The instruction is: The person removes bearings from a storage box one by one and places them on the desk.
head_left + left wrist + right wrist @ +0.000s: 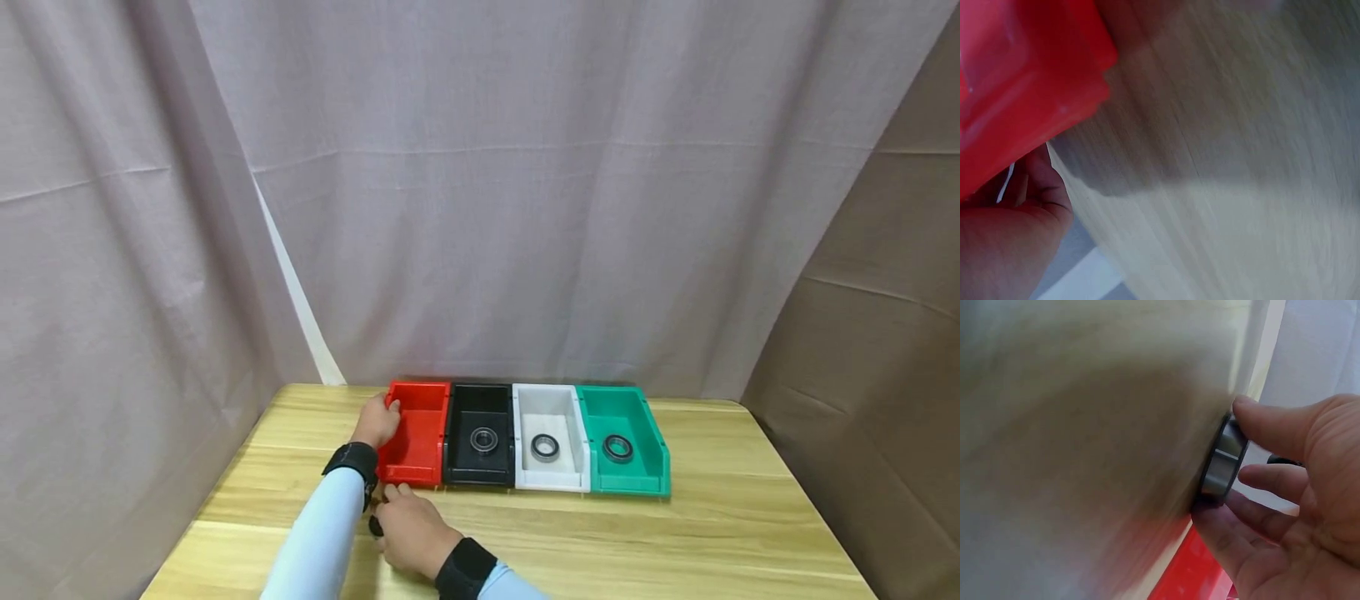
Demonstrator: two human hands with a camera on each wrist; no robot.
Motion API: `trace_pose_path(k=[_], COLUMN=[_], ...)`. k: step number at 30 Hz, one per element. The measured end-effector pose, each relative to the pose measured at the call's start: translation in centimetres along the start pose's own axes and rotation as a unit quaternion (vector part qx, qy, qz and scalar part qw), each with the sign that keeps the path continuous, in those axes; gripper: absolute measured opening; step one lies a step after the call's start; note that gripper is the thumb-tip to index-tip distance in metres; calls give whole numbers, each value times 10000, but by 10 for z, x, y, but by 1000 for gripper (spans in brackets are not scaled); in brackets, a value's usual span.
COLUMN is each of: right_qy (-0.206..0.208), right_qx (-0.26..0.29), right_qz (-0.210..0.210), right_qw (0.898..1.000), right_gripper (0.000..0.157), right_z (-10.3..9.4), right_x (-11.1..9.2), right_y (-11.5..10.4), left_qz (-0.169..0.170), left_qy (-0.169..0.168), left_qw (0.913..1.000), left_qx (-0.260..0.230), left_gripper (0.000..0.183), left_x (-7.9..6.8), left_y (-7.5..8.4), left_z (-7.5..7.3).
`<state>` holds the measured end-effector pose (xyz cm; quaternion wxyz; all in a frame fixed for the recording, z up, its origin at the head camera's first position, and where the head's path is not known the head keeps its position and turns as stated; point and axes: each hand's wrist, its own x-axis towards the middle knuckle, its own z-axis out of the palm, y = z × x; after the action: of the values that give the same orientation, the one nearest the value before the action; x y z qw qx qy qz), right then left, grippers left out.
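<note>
My left hand [377, 422] grips the left wall of the red bin [422, 475]. In the left wrist view, part of that hand [1010, 244] shows against the bin's side [1041, 87]; some of its fingers are hidden. In front of the red bin, my right hand [416, 533] pinches a ball bearing [1222, 464] by its rim, between thumb and fingers. The bearing stands on edge, close to the tabletop. From the head view it appears only as a small dark shape [375, 527].
Right of the red bin, touching in a row, are a black bin [480, 477], a white bin [551, 481] and a green bin [630, 485]. Each holds one bearing. The wooden table [675, 550] ends at a grey curtain [487, 208].
</note>
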<state>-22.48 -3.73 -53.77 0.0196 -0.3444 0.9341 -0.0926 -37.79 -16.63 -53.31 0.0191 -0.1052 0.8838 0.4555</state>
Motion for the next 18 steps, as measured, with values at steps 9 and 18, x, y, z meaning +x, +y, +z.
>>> trace_pose_path(k=[9, 18], right_qy=[167, 1065], right_qx=[386, 755], right_qz=[178, 161], right_qw=[9990, 9913], right_gripper=[54, 55], right_z=[-14, -48], right_x=[-14, -44], right_y=[16, 53], left_qz=[299, 593], left_qy=[227, 564], left_qw=[9991, 9954], left_qx=[-175, 504], left_gripper=[40, 35], left_x=[1, -7], left_y=[0, 2], left_z=[3, -4])
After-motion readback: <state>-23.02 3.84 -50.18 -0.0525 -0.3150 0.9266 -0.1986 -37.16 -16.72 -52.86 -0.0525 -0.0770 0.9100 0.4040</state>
